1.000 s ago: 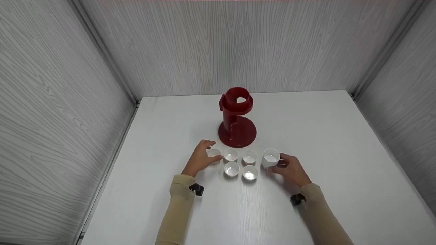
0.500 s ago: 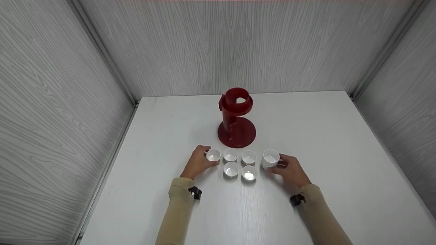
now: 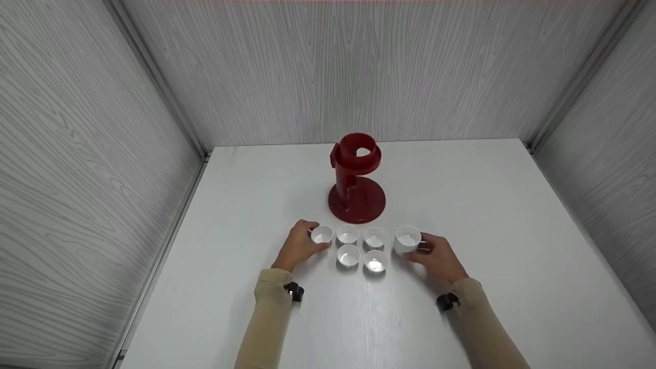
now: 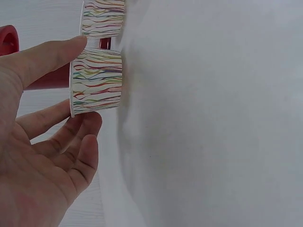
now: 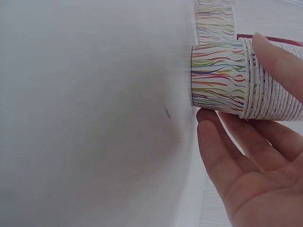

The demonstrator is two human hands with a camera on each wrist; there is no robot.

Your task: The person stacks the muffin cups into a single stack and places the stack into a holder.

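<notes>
Now the left hand (image 3: 299, 246) has closed in on the leftmost paper cup (image 3: 322, 236), thumb and fingers pinching its sides, where a second ago the fingers were spread over it. The right hand (image 3: 435, 256) still grips the stack of cups (image 3: 408, 239) at 3 o'clock of the row. Four single cups (image 3: 361, 247) sit between them on the bench (image 3: 461, 195), unmoved, with the red holder (image 3: 356, 179) at 12 o'clock.

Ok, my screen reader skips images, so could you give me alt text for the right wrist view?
A right hand holds a nested stack of paper cups with colourful wavy stripes, standing on a white table. More striped cups stand beyond it, beside a sliver of a red stand.
</notes>
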